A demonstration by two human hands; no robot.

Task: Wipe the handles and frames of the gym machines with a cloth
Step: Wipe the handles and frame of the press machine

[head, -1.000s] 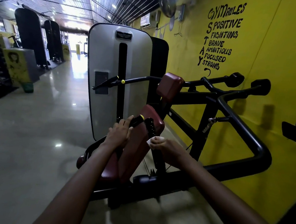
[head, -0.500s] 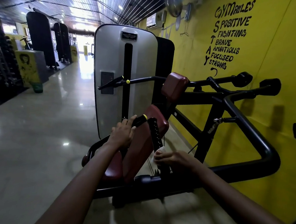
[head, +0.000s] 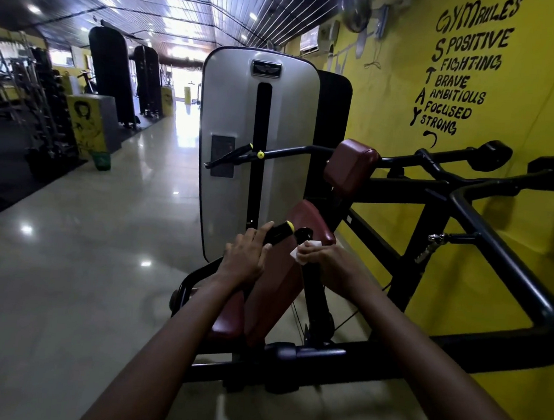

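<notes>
Beside the maroon pad (head: 273, 285), our left hand (head: 244, 261) wraps the black handle (head: 279, 233). Our right hand (head: 327, 262) clutches the white cloth (head: 302, 254) against the black post (head: 313, 287), its fingertips hidden behind it.

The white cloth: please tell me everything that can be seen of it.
The white cloth is small and crumpled, like thin fabric or tissue. The right hand grips it, so only bits show past the fingers. It is pressed against the black post beside the dark red pad, just below the post's top end.
</notes>
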